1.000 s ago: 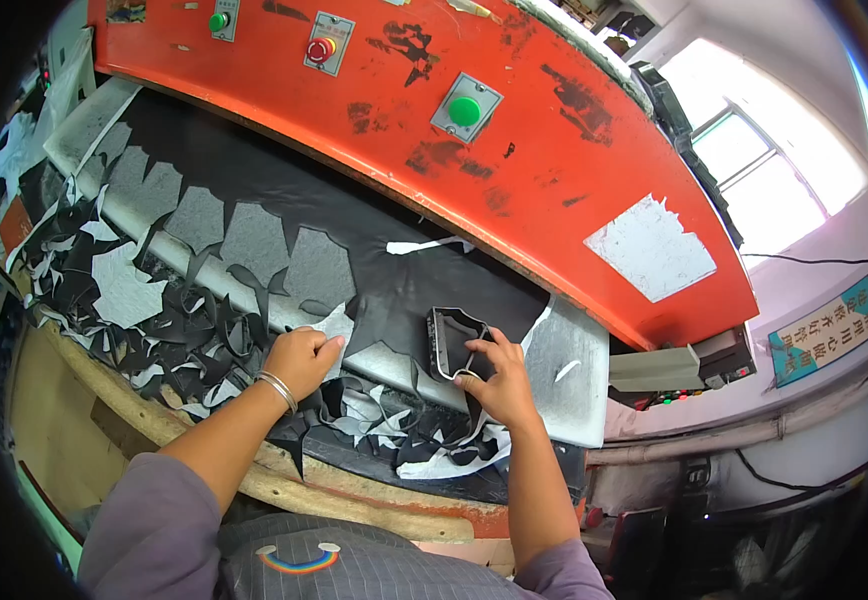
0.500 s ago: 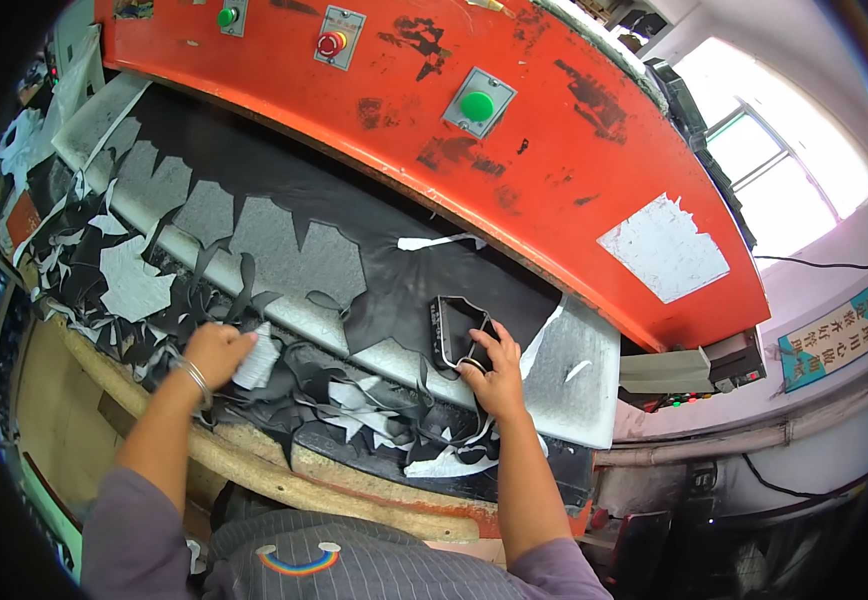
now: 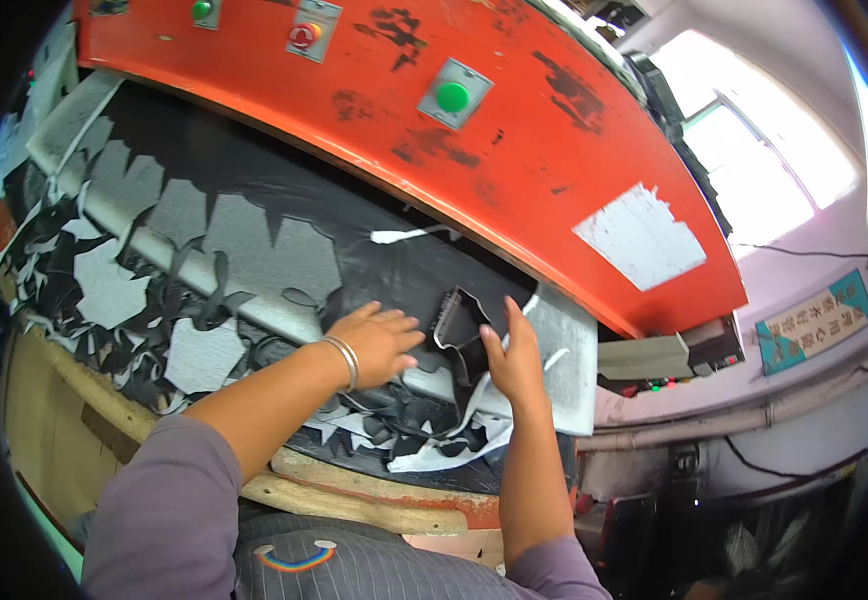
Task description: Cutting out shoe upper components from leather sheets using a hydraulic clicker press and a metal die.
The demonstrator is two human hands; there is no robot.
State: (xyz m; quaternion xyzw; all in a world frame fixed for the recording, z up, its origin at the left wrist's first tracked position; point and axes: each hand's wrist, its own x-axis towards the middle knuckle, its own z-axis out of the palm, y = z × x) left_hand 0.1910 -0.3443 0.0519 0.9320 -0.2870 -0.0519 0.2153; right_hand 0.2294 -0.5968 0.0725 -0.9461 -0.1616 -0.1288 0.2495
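Observation:
A dark metal cutting die with a thin outline wall stands on a black leather-like sheet. My left hand lies flat with fingers spread on or just above the sheet, to the left of the die. Right of the die is my right hand, thumb and fingers apart, with nothing in it; whether it touches the die's edge I cannot tell. The sheet rests on a thick white cutting board, and cut-out gaps along its near edge bare the grey surface.
Black and pale scraps heap along the near edge, among them a light grey piece. Beyond the sheet rises a red machine beam with a green button and a red knob. A worn wooden rail runs before me.
My left hand has let go of the pale piece, which now lies on the scraps, and has moved right to the sheet. My right hand has released the die. The view has shifted slightly.

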